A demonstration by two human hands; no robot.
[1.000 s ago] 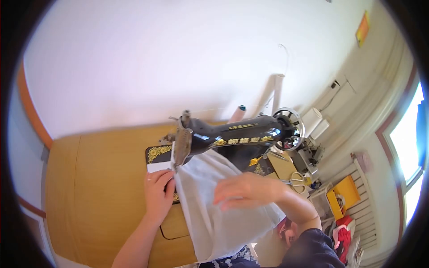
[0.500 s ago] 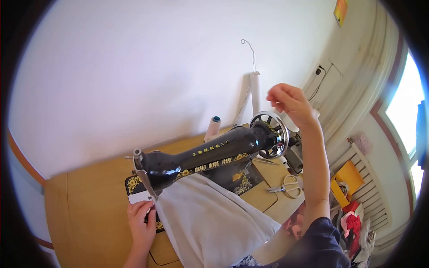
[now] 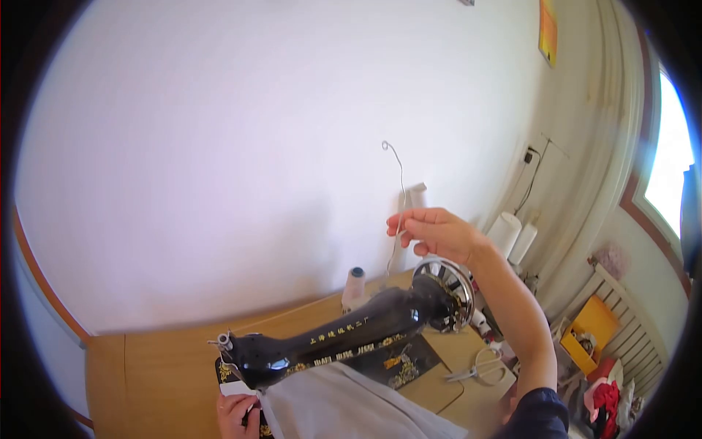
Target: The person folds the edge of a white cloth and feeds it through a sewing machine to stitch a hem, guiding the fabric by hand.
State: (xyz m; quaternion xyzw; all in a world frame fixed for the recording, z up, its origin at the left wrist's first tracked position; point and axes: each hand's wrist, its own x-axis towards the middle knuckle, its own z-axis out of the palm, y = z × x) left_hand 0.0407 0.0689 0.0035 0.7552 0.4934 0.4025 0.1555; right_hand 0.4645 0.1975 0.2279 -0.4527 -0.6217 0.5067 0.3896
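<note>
A black sewing machine with gold lettering stands on the wooden table. Grey-white fabric runs under its arm and down to the lower edge of the view. Beside the needle end, my left hand has its fingers bent together on the fabric's white left edge; its lower part is cut off. My right hand is raised above the handwheel, fingers loosely bent and apart, at the thin upright wire. No held object shows in it, though a thread could be too fine to see.
A thread cone stands behind the machine. Scissors lie on the table's right side. Farther right are white cones, a yellow box, a radiator and a pile of clothes.
My right hand has risen from over the fabric to above the handwheel, then moved left to the wire. My left hand stays by the needle end. The view has tilted upward.
</note>
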